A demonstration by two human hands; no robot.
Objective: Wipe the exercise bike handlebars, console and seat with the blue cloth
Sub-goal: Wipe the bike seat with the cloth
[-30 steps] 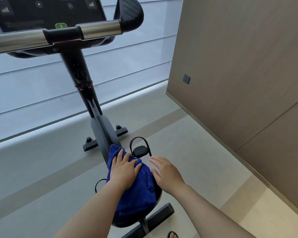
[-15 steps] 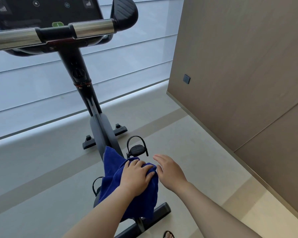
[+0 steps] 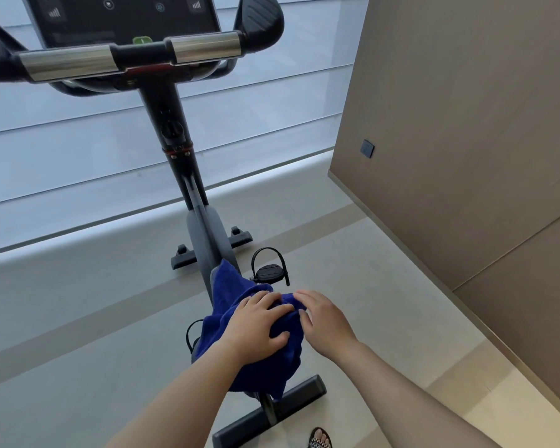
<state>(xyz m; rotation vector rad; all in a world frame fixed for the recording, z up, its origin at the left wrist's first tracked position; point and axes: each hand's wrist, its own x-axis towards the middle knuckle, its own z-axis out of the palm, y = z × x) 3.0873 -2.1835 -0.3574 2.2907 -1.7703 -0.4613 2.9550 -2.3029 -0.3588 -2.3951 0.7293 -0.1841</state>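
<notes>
you are working on the seat stage. the blue cloth [image 3: 232, 294] is lying draped over the seat, at 6 o'clock from the handlebars [image 3: 204, 48] and console [image 3: 123, 17], and it is hiding the seat completely. your left hand [image 3: 259, 324] is pressing down on the cloth, palm down and fingers spread wide, pinching nothing. your right hand [image 3: 324, 321] is sitting at 3 o'clock of it, fingers relaxed and extended, tips touching the bunched edge, holding nothing.

caution, as judged from this position:
- neither hand is gripping the cloth, so a fast stroke is likely to slide it off the seat.
- loose folds are hanging toward 6 o'clock and 11 o'clock. these are risking a snag on the right pedal [image 3: 269, 271] or the seat post.
- bunched cloth is covering unevenly, so parts of the seat are likely going unwiped.
- your sandalled foot [image 3: 320, 439] is standing near the rear base bar [image 3: 272, 412], so a step forward is risking a trip.
</notes>
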